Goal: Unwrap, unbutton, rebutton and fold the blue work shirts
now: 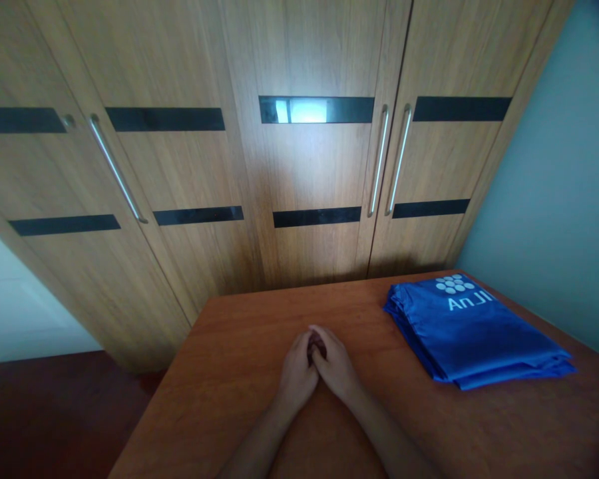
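We see both hands together over the middle of the counter (249, 346), the forearms reaching in from the near side. The left hand (299, 369) lies on the left, and the right hand (337, 366) meets it on the right. The fingers of both hands are curled inward and pressed together, with a small dark hollow between the palms; we cannot tell whether anything sits inside it.

To the right of the hands, well apart from them, we find a folded blue cloth (472, 339) lying flat on the counter. Its layers show along the left and near edges, and its far part bears a cluster of white dots (454, 284) with white letters (469, 301) beside it.

Beyond the far edge of the counter, we face a wooden wardrobe (319, 166) with dark horizontal strips and long metal handles. One upper strip (317, 110) carries a bright reflection. We have a pale blue wall (564, 219) on the right, just past the cloth. On the left, we make out a white panel (24, 299) and, nearer, a dark reddish floor (54, 406).
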